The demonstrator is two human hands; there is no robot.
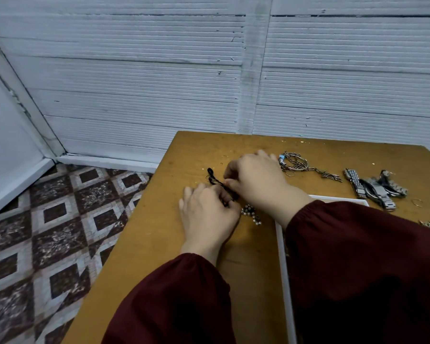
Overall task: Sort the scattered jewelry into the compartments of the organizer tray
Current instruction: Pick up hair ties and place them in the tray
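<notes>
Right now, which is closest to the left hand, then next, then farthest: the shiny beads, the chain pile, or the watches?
1. The shiny beads, right beside the left hand.
2. The chain pile, farther back, past the right hand.
3. The watches, far over on the right.

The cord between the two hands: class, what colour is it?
The cord is black, and it shows best in the head view.
</notes>
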